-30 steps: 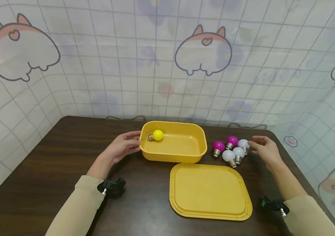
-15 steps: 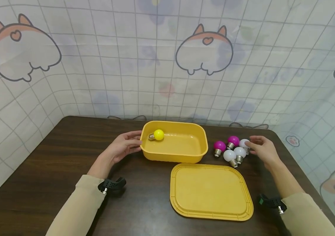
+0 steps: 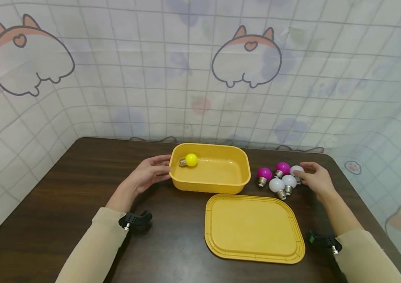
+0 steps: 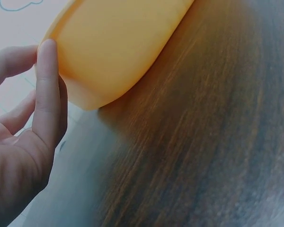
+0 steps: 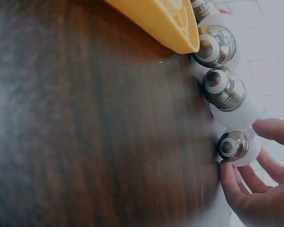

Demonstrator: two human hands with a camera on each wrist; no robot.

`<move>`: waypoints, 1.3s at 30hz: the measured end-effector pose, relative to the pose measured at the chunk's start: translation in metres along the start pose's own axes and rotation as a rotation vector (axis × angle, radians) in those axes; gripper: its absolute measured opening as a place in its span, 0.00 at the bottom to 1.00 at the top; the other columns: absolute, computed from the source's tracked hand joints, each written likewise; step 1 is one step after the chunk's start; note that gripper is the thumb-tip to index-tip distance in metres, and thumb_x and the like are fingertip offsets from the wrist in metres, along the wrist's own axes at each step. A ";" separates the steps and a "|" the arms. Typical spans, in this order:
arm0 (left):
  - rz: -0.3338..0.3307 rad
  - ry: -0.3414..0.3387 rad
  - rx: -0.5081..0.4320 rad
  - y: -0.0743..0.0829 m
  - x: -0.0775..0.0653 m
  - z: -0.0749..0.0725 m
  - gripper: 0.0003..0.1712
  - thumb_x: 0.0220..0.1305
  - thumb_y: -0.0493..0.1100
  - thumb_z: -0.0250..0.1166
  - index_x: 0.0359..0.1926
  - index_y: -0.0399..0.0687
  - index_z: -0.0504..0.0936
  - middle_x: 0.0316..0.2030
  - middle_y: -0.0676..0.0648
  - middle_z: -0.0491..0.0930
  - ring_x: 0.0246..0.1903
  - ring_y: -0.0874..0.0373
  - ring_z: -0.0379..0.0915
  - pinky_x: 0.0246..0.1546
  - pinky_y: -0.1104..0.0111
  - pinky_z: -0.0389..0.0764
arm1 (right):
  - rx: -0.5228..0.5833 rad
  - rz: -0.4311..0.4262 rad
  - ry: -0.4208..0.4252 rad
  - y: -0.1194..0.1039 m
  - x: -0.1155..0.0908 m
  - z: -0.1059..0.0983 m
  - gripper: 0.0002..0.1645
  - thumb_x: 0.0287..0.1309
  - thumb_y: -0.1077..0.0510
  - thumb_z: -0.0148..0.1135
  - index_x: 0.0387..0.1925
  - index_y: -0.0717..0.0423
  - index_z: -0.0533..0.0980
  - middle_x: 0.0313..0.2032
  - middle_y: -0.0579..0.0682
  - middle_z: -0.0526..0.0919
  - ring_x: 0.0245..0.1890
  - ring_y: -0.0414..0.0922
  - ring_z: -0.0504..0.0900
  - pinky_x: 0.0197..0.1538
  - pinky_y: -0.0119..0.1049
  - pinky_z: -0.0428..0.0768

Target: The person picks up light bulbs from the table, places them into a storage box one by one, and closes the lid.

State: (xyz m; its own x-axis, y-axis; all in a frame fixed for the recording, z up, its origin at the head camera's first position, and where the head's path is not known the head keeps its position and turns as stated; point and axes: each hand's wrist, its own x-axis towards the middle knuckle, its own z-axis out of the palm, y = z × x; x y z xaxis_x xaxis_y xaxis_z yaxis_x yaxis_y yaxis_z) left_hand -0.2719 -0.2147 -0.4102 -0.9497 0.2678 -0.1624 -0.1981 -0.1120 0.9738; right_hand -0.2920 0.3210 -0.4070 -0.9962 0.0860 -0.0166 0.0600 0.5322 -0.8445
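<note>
One yellow bulb [image 3: 191, 160] is in the box [image 3: 210, 187], and I count five outside: two pink bulbs [image 3: 264, 173] and three white, bunched to its right on the tabletop [image 3: 172, 243]. I have the right hand [image 3: 316, 179] in a pinching grip on the rightmost white bulb [image 3: 296, 169]; the left hand [image 3: 147, 175] rests loosely against the box's end, clasping nothing. The lid [image 3: 255, 228] lies off, flat in front. Dark wood grain below, pale grid-print backdrop [image 3: 172, 98] with cartoon dogs behind.

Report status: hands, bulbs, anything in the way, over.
Left hand touching yellow box. Right hand pinching rightmost white bulb. Yellow bulb inside box. Possible snag: four other bulbs close beside white one.
</note>
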 end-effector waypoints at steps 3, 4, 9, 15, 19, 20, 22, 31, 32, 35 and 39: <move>0.003 -0.009 0.011 0.002 0.001 0.001 0.36 0.73 0.33 0.62 0.77 0.37 0.60 0.70 0.31 0.66 0.54 0.48 0.80 0.52 0.65 0.83 | -0.004 0.013 0.014 0.002 0.000 -0.001 0.37 0.72 0.53 0.63 0.70 0.72 0.63 0.65 0.74 0.67 0.47 0.46 0.77 0.38 0.20 0.80; 0.002 -0.007 0.011 0.002 0.001 0.002 0.36 0.73 0.33 0.63 0.77 0.37 0.60 0.69 0.31 0.66 0.54 0.48 0.80 0.52 0.65 0.84 | -0.008 0.011 0.016 0.002 -0.001 -0.001 0.36 0.72 0.54 0.63 0.70 0.72 0.63 0.65 0.74 0.67 0.48 0.47 0.76 0.38 0.19 0.79; -0.012 0.011 0.005 0.003 0.000 0.001 0.36 0.73 0.32 0.63 0.77 0.38 0.60 0.69 0.31 0.66 0.54 0.47 0.80 0.51 0.65 0.84 | -0.026 -0.016 0.005 0.001 -0.001 0.000 0.36 0.72 0.54 0.62 0.70 0.73 0.62 0.65 0.75 0.67 0.53 0.56 0.75 0.39 0.18 0.77; -0.021 0.013 -0.006 0.004 -0.001 0.002 0.36 0.73 0.31 0.62 0.77 0.39 0.61 0.68 0.32 0.68 0.54 0.46 0.80 0.51 0.64 0.84 | -0.031 -0.023 0.016 0.002 -0.002 -0.001 0.35 0.72 0.54 0.63 0.69 0.72 0.64 0.64 0.75 0.69 0.43 0.43 0.77 0.39 0.20 0.79; -0.017 0.013 -0.009 0.002 0.000 0.003 0.35 0.73 0.31 0.62 0.76 0.39 0.62 0.67 0.32 0.69 0.54 0.46 0.80 0.51 0.64 0.84 | 0.000 -0.030 0.016 0.004 -0.001 -0.003 0.35 0.72 0.55 0.63 0.69 0.73 0.64 0.64 0.75 0.69 0.39 0.34 0.75 0.39 0.20 0.80; -0.016 0.014 -0.009 0.002 0.000 0.003 0.35 0.73 0.31 0.62 0.76 0.39 0.62 0.67 0.32 0.69 0.53 0.47 0.81 0.51 0.64 0.84 | 0.009 -0.034 0.018 0.004 0.000 -0.004 0.35 0.72 0.55 0.63 0.69 0.73 0.64 0.64 0.75 0.69 0.38 0.33 0.75 0.40 0.20 0.80; -0.013 0.015 -0.007 0.002 0.000 0.003 0.35 0.73 0.31 0.62 0.76 0.39 0.62 0.67 0.32 0.69 0.52 0.48 0.81 0.51 0.64 0.84 | 0.021 -0.041 0.019 0.004 0.002 -0.006 0.36 0.72 0.54 0.63 0.69 0.73 0.64 0.64 0.75 0.69 0.38 0.31 0.75 0.40 0.20 0.80; -0.011 0.012 -0.004 0.001 -0.002 0.005 0.36 0.73 0.31 0.62 0.77 0.38 0.60 0.68 0.31 0.67 0.53 0.49 0.81 0.51 0.65 0.84 | 0.021 -0.027 0.025 0.003 0.004 -0.011 0.37 0.73 0.51 0.61 0.70 0.73 0.63 0.64 0.74 0.70 0.37 0.32 0.76 0.40 0.22 0.80; -0.009 0.013 0.002 0.001 -0.002 0.005 0.36 0.73 0.31 0.62 0.77 0.38 0.60 0.68 0.31 0.67 0.53 0.49 0.81 0.51 0.65 0.84 | 0.014 -0.027 0.026 0.003 0.004 -0.011 0.37 0.73 0.51 0.61 0.70 0.72 0.64 0.64 0.73 0.70 0.37 0.33 0.77 0.40 0.23 0.80; -0.001 0.006 0.016 0.001 -0.003 0.005 0.36 0.73 0.32 0.62 0.77 0.37 0.59 0.68 0.30 0.66 0.51 0.51 0.81 0.51 0.65 0.84 | -0.005 -0.031 0.036 -0.001 0.006 -0.012 0.37 0.73 0.49 0.62 0.70 0.71 0.64 0.63 0.73 0.71 0.37 0.37 0.78 0.41 0.26 0.80; 0.002 0.003 0.012 0.002 -0.002 0.004 0.36 0.73 0.32 0.62 0.77 0.37 0.59 0.68 0.31 0.67 0.51 0.51 0.81 0.52 0.65 0.84 | -0.021 -0.039 0.051 -0.007 0.006 -0.014 0.37 0.73 0.49 0.62 0.70 0.70 0.65 0.63 0.72 0.72 0.40 0.41 0.78 0.45 0.32 0.81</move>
State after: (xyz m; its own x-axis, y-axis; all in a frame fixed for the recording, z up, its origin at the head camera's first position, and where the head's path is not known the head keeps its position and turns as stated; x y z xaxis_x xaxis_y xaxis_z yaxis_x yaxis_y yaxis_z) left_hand -0.2692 -0.2117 -0.4068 -0.9508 0.2648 -0.1607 -0.1932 -0.1013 0.9759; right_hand -0.2980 0.3293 -0.3941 -0.9932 0.1075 0.0442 0.0229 0.5538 -0.8324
